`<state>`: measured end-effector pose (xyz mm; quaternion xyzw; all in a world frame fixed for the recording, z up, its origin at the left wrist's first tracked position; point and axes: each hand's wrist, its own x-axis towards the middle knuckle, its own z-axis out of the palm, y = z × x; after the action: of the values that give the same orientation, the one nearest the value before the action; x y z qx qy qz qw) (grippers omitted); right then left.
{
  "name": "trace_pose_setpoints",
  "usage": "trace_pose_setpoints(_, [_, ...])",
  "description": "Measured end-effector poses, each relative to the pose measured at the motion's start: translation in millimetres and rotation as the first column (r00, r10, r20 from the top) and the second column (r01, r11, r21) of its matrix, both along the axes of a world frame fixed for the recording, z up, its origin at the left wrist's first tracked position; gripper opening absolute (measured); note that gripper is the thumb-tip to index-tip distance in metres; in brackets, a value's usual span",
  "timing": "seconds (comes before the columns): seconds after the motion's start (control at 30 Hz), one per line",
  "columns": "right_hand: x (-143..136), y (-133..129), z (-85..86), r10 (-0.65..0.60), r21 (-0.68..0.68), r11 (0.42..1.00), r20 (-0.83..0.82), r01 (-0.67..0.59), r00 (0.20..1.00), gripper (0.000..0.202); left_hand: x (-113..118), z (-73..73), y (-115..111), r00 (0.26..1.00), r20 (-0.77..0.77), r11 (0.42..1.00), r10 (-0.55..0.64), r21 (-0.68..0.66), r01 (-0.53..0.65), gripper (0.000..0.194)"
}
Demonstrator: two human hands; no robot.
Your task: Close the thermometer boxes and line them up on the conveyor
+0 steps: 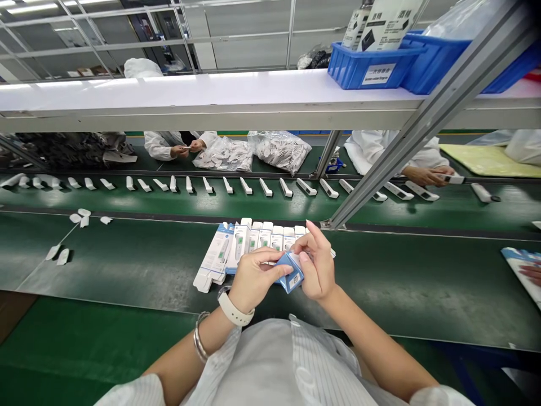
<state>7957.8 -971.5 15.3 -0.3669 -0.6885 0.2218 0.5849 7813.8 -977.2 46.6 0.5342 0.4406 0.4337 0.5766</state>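
Note:
Both my hands hold one small blue-and-white cardboard box (291, 280) in front of my chest, its blue end with a printed code turned towards me. My left hand (257, 276) is closed on the box's left side, thumb on top. The fingers of my right hand (316, 262) are bent against its right side, with the index finger raised. Just beyond lies a row of upright white printed boxes (276, 239), partly hidden by my hands. At the row's left, flattened cartons (211, 256) lie overlapping on the green work surface (147, 270).
White handheld devices (266, 188) stand in a long line on the green belt (169, 206) beyond. Loose white covers (63, 256) lie at left. A slanted metal post (401, 135) rises at right. Co-workers' hands (188, 148) work across the line. Blue bins (372, 65) sit on the shelf.

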Motion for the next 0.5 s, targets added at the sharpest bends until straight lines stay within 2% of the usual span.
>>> trace_pose_setpoints(0.23, [-0.5,-1.8,-0.3,-0.003,-0.027,1.0,-0.022,0.002,1.0,0.055,-1.1,0.1,-2.7,0.999,-0.032,1.0,-0.013,-0.002,0.013,0.016])
trace_pose_setpoints(0.5, [0.2,-2.4,-0.6,0.048,-0.162,0.985,-0.104,-0.065,0.993,0.051,-6.5,3.1,-7.7,0.994,-0.059,0.996,-0.093,-0.015,0.093,0.018])
